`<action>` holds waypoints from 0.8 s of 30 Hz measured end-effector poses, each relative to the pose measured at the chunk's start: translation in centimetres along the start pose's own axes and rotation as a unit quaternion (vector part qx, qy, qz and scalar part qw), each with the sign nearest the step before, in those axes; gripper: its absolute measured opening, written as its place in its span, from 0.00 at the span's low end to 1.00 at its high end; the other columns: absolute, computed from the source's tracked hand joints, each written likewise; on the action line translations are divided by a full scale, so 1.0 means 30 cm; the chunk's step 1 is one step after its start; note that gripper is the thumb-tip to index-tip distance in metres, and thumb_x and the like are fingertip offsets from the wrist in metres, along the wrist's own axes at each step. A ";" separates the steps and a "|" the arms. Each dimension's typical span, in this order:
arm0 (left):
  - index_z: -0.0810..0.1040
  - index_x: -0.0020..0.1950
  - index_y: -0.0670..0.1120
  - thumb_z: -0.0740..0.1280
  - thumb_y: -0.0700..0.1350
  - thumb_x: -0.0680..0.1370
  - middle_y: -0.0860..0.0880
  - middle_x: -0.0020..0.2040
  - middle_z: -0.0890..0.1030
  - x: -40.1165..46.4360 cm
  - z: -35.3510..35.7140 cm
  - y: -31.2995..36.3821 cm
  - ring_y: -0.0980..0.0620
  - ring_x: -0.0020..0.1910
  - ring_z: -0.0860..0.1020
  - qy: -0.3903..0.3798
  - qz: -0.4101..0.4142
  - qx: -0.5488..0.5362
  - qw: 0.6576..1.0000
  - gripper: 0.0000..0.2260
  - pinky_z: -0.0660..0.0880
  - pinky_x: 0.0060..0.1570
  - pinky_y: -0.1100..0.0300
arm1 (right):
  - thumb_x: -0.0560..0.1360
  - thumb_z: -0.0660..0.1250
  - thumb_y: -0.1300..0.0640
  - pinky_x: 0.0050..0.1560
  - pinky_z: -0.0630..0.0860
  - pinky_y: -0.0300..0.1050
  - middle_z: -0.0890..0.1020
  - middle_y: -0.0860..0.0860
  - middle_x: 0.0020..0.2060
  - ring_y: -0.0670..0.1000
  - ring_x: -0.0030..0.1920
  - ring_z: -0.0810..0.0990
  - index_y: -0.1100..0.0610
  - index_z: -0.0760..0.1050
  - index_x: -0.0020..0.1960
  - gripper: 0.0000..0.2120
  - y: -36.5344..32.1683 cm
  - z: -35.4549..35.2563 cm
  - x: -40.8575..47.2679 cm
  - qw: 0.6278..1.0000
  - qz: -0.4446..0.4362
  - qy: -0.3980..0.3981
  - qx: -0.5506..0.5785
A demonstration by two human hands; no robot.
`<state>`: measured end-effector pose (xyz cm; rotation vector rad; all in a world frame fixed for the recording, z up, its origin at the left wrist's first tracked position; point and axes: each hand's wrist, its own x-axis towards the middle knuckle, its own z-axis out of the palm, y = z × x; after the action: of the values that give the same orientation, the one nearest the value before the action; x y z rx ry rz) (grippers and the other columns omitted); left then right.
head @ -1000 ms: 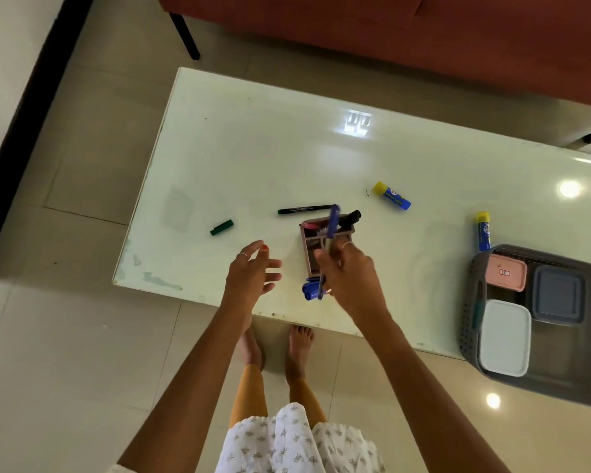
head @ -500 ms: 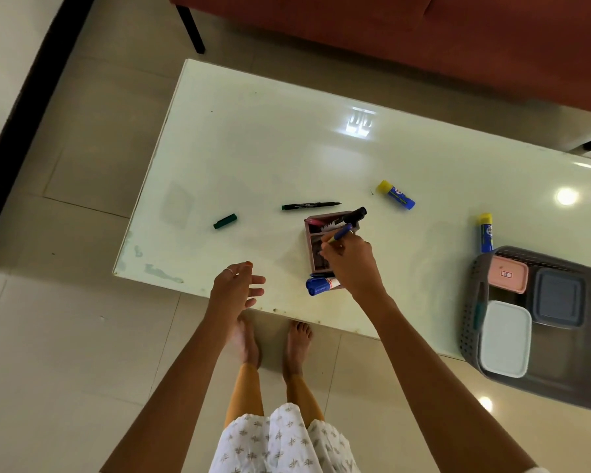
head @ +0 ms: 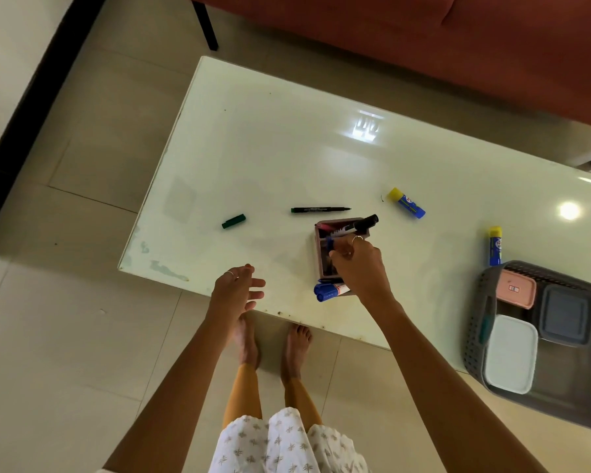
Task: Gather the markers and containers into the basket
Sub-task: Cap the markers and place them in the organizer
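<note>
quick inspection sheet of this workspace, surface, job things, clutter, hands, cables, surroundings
surface: glossy white table, worn marks along the near-left edge
job's things: pink organizer holding markers; thin black marker and green cap loose on the table; grey basket at the right end holds a pink container, a grey container and a white container
clutter: two glue sticks lying on the table
hands: right hand pinches a blue marker over the organizer; left hand open, holds nothing
cables: nothing seen
surroundings: tiled floor, red sofa behind the table
</note>
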<state>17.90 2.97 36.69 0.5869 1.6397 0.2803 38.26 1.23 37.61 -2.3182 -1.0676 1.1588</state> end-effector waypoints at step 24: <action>0.75 0.59 0.43 0.57 0.49 0.81 0.47 0.46 0.82 0.227 -0.076 0.137 0.52 0.39 0.79 -0.014 -0.015 0.061 0.998 0.13 0.74 0.42 0.61 | 0.75 0.62 0.66 0.56 0.78 0.45 0.75 0.57 0.44 0.59 0.54 0.79 0.66 0.70 0.55 0.09 -0.314 0.153 0.430 0.936 0.265 -0.075 0.219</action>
<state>16.15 10.32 33.36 0.6546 1.6445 0.1496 35.14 16.98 33.33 -2.2222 -0.1631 1.5923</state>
